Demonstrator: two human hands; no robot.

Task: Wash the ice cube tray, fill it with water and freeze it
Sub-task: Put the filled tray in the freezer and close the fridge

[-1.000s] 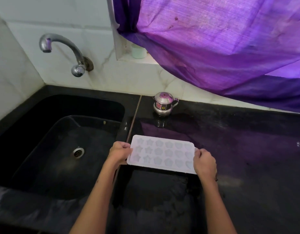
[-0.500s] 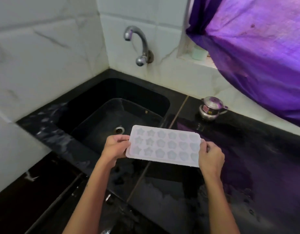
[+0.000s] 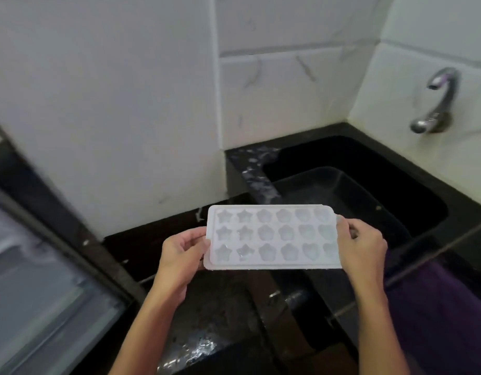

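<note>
A white ice cube tray (image 3: 272, 236) with star, flower and heart moulds is held level in the air, off the black counter, in front of the sink's left end. My left hand (image 3: 182, 253) grips its left short edge, thumb on top. My right hand (image 3: 361, 244) grips its right short edge and covers that end. The moulds look glossy; whether they hold water I cannot tell.
The black sink (image 3: 350, 190) lies behind and right of the tray, with a chrome tap (image 3: 434, 104) on the tiled wall above. A white tiled wall corner (image 3: 217, 104) juts out on the left. A grey framed surface (image 3: 31, 293), blurred, fills the lower left.
The view has swung left: sink and tap slid to the right, the purple curtain and steel pot left the frame, a grey framed surface came in. Both hands keep holding the tray level.
</note>
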